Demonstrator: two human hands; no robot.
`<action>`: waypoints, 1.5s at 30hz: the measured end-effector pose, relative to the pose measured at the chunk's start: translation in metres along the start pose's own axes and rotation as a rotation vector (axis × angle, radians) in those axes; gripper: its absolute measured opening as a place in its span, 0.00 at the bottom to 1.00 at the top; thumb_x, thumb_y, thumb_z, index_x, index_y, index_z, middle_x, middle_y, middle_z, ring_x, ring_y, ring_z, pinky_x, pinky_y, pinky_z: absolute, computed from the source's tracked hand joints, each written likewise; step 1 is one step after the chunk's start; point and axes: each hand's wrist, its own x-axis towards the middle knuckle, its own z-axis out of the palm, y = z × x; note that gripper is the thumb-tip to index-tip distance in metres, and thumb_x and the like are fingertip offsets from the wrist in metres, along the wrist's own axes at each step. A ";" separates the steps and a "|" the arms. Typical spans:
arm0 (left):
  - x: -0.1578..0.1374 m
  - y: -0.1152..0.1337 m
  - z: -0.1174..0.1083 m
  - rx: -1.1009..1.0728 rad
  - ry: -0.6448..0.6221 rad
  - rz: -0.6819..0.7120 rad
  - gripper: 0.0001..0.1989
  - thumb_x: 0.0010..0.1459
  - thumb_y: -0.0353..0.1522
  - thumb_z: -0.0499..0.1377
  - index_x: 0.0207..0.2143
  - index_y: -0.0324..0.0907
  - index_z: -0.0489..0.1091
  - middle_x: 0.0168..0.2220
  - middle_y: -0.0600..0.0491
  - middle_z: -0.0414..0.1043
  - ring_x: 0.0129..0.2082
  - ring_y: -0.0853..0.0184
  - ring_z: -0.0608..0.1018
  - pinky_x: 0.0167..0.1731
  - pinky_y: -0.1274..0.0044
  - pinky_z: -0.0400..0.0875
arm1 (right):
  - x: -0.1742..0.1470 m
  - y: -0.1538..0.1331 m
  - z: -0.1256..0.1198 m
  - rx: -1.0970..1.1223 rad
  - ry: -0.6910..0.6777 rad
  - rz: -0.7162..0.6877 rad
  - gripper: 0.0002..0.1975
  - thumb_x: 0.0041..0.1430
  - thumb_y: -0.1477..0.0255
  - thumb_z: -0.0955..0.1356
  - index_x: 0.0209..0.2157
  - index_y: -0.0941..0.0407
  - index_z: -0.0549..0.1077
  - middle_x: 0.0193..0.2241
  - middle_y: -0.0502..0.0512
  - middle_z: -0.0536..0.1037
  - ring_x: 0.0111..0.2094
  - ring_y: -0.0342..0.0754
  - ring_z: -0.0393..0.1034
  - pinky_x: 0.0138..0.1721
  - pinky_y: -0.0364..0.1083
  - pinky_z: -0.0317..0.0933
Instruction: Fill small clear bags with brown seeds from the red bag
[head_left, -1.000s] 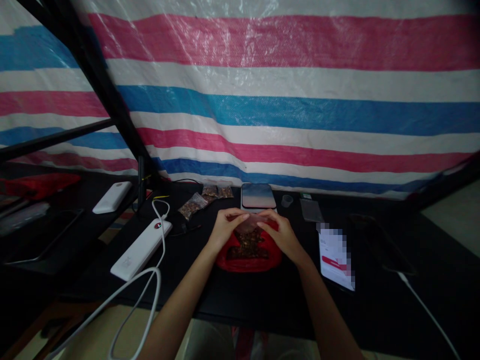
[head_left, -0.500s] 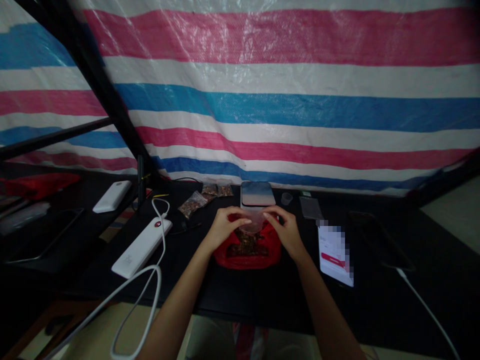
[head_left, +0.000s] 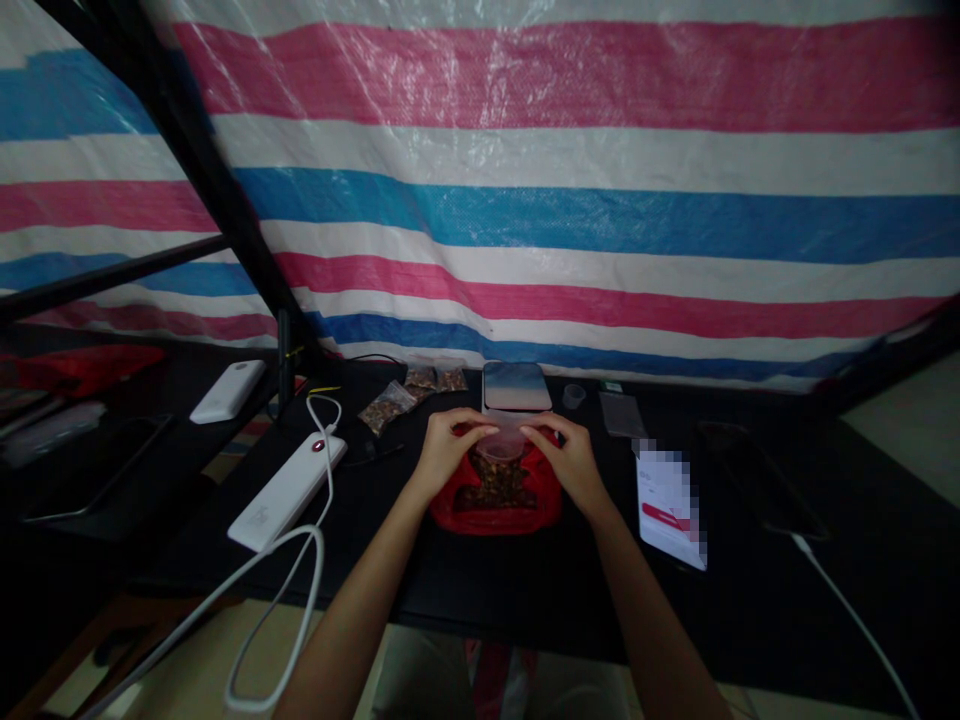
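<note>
While you sit at the black tabletop (head_left: pixel 525 590), its near edge lies below your forearms, with a loop of white cable (head_left: pixel 319 570) to your left. Directly before you rests an open red plastic bag (head_left: pixel 491 522), spread around a heap of dark brown dried pieces (head_left: pixel 499 485). Above its far part, your left hand (head_left: pixel 454 445) and right hand (head_left: pixel 562 450) face each other, thumb and fingers of each nearly closed in a pinch on the small clear plastic bag (head_left: pixel 506 428) between them; whether it holds anything, you cannot tell from this view. The step in hand appears to be working at the bag's upper edge; the next move would seem to call for a light, even grip on both sides. To the left lies a white power bank (head_left: pixel 281 495); to the right, a smartphone (head_left: pixel 664 510) with its screen lit. Beyond your hands, note the filled clear sachets (head_left: pixel 386 408) at left, a flat-topped scale (head_left: pixel 516 385) at centre, then a small translucent cup (head_left: pixel 574 396). Striped tarpaulin (head_left: pixel 525 220) closes the background.
</note>
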 end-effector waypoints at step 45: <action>0.003 -0.007 -0.013 0.398 0.013 -0.013 0.08 0.49 0.37 0.58 0.27 0.42 0.74 0.27 0.55 0.75 0.27 0.70 0.74 0.27 0.81 0.63 | 0.000 0.005 -0.002 -0.331 -0.068 0.024 0.08 0.51 0.65 0.65 0.27 0.52 0.74 0.30 0.50 0.78 0.34 0.49 0.71 0.38 0.46 0.60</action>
